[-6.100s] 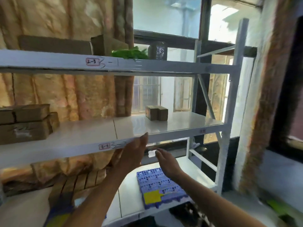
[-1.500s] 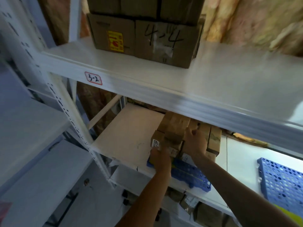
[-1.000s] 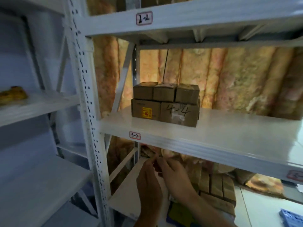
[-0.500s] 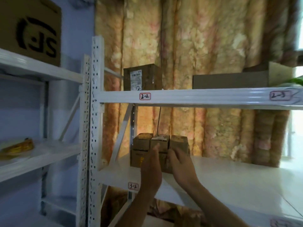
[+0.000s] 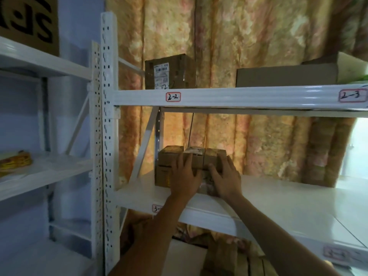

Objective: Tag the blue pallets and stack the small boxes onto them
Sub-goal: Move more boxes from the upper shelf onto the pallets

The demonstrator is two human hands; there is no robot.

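Left hand (image 5: 184,172) and right hand (image 5: 226,176), fingers spread flat on small boxes (image 5: 196,159); row running left-right along shelf (image 5: 278,198).

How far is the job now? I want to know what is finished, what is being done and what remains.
Done: some small boxes already lie stacked on the level below; no pallet or tag shows here. In hand: the left hand and right hand are set on the top row of the box stack on the shelf marked 3-2; a closed grip is not clear. Left: bringing these boxes down.
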